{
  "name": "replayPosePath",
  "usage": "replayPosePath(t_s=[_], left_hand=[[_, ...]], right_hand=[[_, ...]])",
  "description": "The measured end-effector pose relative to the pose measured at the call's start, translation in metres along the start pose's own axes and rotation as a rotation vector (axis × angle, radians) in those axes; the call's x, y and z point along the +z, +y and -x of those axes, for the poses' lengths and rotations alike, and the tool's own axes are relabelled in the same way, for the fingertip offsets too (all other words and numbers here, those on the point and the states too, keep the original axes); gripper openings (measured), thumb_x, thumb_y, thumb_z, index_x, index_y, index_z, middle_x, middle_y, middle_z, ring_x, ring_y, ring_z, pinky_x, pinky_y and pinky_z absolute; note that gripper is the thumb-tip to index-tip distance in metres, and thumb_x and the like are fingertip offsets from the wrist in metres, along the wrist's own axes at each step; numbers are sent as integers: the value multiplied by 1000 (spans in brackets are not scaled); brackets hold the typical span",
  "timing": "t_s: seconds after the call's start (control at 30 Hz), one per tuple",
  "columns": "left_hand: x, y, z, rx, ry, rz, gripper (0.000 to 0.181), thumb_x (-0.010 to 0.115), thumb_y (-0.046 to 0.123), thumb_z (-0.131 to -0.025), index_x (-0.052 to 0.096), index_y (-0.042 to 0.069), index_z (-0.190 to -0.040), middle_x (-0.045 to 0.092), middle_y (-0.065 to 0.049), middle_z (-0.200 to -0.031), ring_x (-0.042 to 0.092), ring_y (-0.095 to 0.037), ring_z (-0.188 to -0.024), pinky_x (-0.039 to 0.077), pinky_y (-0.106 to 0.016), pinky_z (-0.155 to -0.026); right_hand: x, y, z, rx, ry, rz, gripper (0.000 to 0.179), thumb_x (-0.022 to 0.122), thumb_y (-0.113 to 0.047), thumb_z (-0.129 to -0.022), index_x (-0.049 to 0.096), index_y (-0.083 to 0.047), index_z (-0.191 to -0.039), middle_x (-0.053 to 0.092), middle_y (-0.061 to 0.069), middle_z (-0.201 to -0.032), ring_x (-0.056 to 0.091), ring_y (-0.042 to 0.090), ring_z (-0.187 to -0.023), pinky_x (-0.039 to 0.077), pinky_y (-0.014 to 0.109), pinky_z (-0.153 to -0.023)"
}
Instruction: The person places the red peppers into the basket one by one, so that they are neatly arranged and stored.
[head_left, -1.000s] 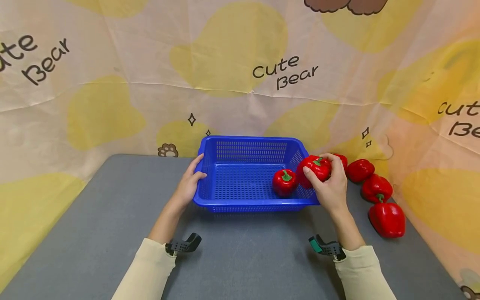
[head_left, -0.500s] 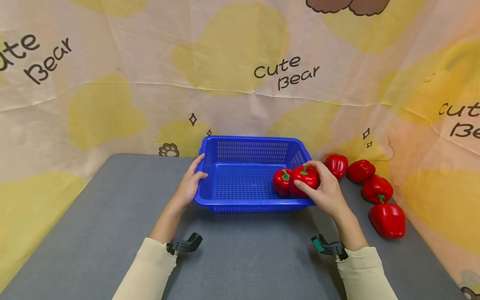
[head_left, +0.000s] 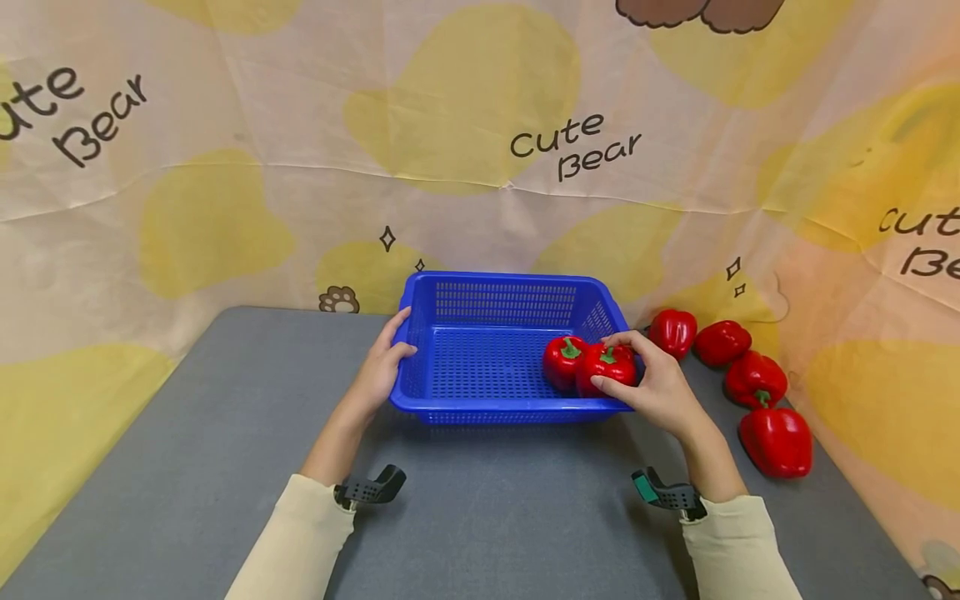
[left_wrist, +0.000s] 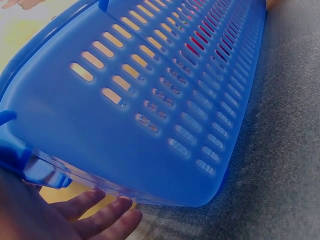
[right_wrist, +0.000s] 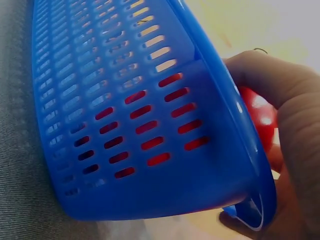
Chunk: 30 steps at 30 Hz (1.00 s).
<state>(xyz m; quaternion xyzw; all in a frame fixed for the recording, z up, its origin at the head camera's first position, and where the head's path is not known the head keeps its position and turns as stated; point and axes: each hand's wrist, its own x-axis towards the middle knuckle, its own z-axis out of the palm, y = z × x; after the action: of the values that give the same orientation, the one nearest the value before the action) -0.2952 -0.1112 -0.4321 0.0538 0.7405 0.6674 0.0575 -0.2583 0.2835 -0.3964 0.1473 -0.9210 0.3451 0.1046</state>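
Note:
A blue plastic basket (head_left: 487, 406) with slotted walls stands on the grey table. My left hand (head_left: 375, 371) holds its left end, thumb over the rim; in the left wrist view the fingers (left_wrist: 107, 212) reach along the outside below the rim. Inside, at the basket's right end, one red bell pepper (head_left: 563, 360) sits stem up. Against it is a second red bell pepper (head_left: 611, 367), which my right hand (head_left: 660, 387) holds between thumb and fingertips. In the right wrist view, red shows through the slots and the hand reaches over the rim.
Several more red bell peppers (head_left: 776, 442) lie in a curved row on the table, right of the basket. A patterned cloth (head_left: 465, 108) hangs behind the table, close to the basket's back. Each wrist wears a dark strap mount (head_left: 371, 486).
My right hand has carried its pepper over the right rim and down into the basket beside the first one. The first pepper shifted slightly left. My left hand stays on the basket.

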Motion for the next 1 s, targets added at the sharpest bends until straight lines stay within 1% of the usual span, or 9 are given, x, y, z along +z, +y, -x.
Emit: replayPosePath(t_s=[0.07, 0.13, 0.2, 0.3, 0.6, 0.63, 0.83, 0.9, 1.0], left_hand=[[0, 1, 0, 1, -1, 7, 67, 37, 14, -101, 17, 27, -163, 23, -20, -166, 47, -46, -136, 47, -58, -107], [1, 2, 1, -1, -2, 6, 67, 37, 14, -101, 16, 28, -163, 23, -19, -166, 47, -46, -136, 47, -59, -107], [1, 3, 1, -2, -4, 1, 67, 37, 14, -101, 16, 28, -163, 22, -19, -167, 47, -46, -136, 47, -59, -108], [1, 2, 1, -2, -4, 0, 67, 37, 14, -101, 16, 28, -163, 21, -19, -167, 46, -47, -137, 46, -60, -108], [1, 1, 1, 3, 6, 2, 67, 37, 13, -101, 17, 25, -163, 23, -21, -166, 46, -47, -137, 46, -60, -108], [1, 1, 1, 3, 7, 4, 67, 37, 13, -100, 17, 25, -163, 24, -21, -166, 47, -47, -136, 47, -59, -107], [1, 4, 2, 1, 4, 3, 68, 37, 12, -101, 16, 26, -163, 22, -21, -166, 46, -47, -136, 47, -58, -108], [1, 4, 2, 0, 2, -3, 67, 37, 13, -101, 15, 26, -163, 21, -20, -167, 45, -47, -137, 45, -60, -109], [2, 4, 3, -2, 1, -1, 68, 37, 13, -101, 15, 26, -163, 21, -20, -167, 44, -47, -138, 44, -61, -110]], right_hand=[[0, 1, 0, 8, -29, 0, 45, 78, -30, -86, 60, -15, -124, 63, 13, -133, 58, 31, -118, 58, 43, -90], [0, 2, 0, 12, -57, 3, 44, 77, -31, -87, 60, -16, -125, 61, 13, -136, 55, 33, -123, 57, 53, -94], [0, 3, 0, 14, -77, 6, 44, 76, -32, -88, 60, -17, -126, 60, 13, -138, 54, 34, -125, 55, 58, -96], [0, 4, 1, 7, -92, 11, 43, 75, -32, -89, 60, -18, -127, 59, 12, -140, 53, 34, -127, 53, 59, -97], [3, 5, 0, 12, -108, 34, 44, 73, -37, -90, 62, -22, -131, 60, 12, -141, 54, 34, -126, 54, 58, -96], [3, 5, 0, 15, -111, 37, 46, 73, -38, -90, 62, -22, -132, 59, 12, -142, 54, 34, -127, 54, 59, -96], [2, 6, -1, 25, -144, 57, 57, 69, -41, -93, 57, -21, -144, 54, 13, -149, 48, 38, -136, 52, 62, -100], [3, 7, -1, 6, -148, 67, 53, 68, -39, -94, 59, -20, -143, 55, 14, -148, 48, 38, -137, 48, 64, -103], [3, 8, 0, -23, -143, 80, 44, 67, -32, -94, 65, -19, -136, 59, 14, -143, 50, 38, -135, 45, 66, -105]])
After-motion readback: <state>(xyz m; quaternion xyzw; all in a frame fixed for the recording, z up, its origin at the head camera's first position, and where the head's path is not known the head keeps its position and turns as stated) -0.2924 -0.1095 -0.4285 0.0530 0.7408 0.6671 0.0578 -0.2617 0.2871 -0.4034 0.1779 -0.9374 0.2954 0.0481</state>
